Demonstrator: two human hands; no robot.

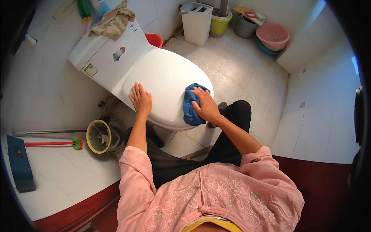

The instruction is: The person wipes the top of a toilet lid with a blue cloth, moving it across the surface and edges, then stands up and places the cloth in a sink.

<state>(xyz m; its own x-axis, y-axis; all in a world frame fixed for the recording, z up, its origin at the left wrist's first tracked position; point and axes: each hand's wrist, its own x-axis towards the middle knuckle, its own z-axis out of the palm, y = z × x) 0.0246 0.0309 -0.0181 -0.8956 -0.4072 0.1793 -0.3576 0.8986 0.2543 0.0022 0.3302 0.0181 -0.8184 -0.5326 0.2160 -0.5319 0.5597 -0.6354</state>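
Note:
A white toilet with its lid point(166, 77) down fills the middle of the view. Near the lid's front end, my right hand point(205, 103) presses a crumpled blue cloth point(191, 108) onto the surface, fingers spread over it. My left hand point(141, 99) rests flat on the lid's near edge, close to the tank, with its fingers out and nothing held. Stickers mark the tank's side point(106, 65). A beige rag point(114, 21) lies draped over the tank top, beside bottles that show only in part.
Left, a toilet brush point(54, 144) with red handle lies near a dark blue box point(20, 164) and a yellow-rimmed bin point(98, 136). At the back stand a white bin point(196, 23), a lime bucket point(220, 24), a grey bucket point(244, 28), stacked basins point(273, 34) and a red bucket point(154, 40).

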